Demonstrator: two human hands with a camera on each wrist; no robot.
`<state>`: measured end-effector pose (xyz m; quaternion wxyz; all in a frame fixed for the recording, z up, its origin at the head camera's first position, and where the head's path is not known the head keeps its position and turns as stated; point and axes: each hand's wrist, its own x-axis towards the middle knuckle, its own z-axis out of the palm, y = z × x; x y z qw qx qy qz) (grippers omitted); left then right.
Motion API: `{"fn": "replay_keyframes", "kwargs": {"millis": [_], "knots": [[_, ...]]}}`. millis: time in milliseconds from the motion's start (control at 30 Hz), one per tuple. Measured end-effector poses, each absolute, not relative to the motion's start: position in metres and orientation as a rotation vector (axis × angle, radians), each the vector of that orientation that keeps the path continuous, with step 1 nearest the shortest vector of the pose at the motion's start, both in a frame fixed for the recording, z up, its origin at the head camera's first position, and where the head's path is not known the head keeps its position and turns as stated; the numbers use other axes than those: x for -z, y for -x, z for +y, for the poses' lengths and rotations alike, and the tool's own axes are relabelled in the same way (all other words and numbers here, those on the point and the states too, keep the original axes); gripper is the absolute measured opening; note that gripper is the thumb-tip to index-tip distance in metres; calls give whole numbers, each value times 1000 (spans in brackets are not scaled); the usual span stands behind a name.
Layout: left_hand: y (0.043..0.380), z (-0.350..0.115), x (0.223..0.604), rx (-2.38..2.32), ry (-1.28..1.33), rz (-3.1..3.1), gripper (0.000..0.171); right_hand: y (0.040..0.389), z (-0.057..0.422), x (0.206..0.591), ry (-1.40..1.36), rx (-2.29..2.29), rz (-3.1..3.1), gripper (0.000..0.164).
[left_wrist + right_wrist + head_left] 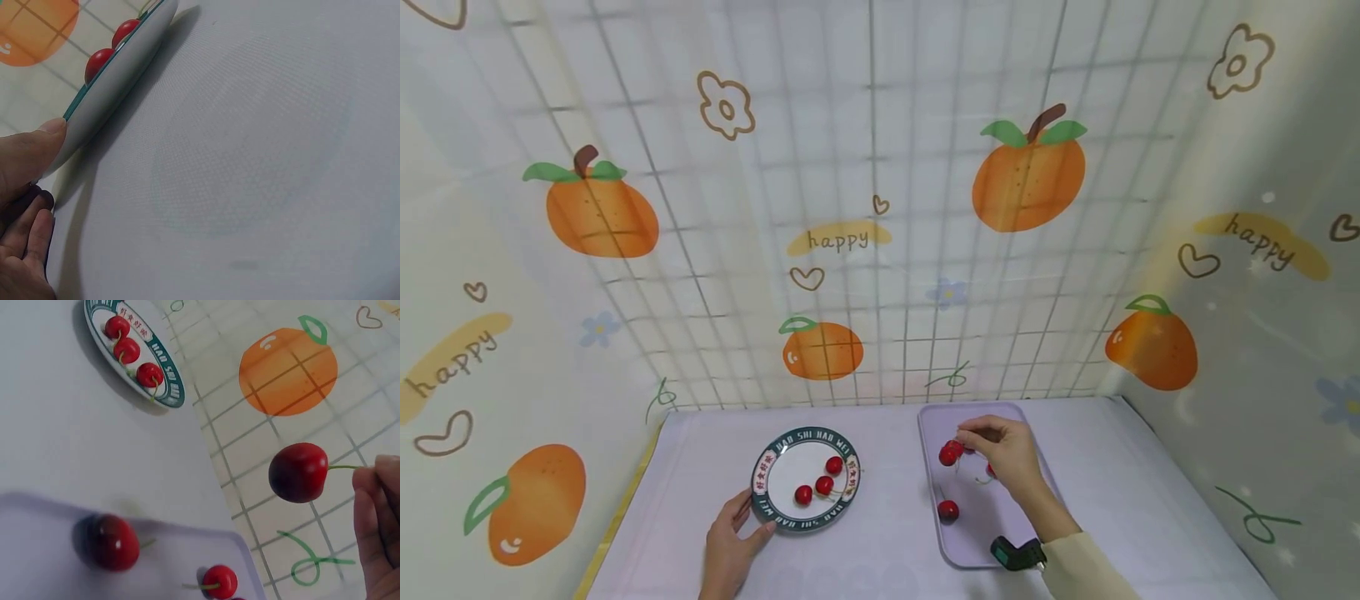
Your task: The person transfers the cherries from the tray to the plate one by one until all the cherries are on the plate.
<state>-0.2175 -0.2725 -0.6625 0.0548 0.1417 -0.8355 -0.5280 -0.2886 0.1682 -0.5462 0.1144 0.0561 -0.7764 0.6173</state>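
In the head view my left hand point(733, 537) grips the lower left edge of a round white plate point(790, 467) with a dark green lettered rim. Its thumb lies at the rim, with fingers beneath, in the left wrist view. Three red cherries point(803, 495) with stems rest on the plate. Over a lilac tray point(985, 525) on the right, my right hand point(1011, 454) pinches a cherry point(299, 473) by its thin green stem, and the fruit hangs from the fingertips. Several other cherries point(948, 510) lie in the tray, some partly hidden by that hand.
Plate and tray stand apart on a white-covered table point(887, 500). A white cloth printed with oranges point(823, 351) hangs over a wire grid behind and at the sides. A small black device point(1017, 553) sits at the right wrist.
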Motion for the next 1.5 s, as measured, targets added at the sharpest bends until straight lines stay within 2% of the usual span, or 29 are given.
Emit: {"fn": "replay_keyframes", "kwargs": {"millis": [967,1500], "knots": [[220,-273,665,1605,-411,-2509,79,303,70,556,-205,-1983,-2261,9],[223,-275,669,1615,-407,-2479,81,306,24,570,-317,-1984,-2264,8]]}}
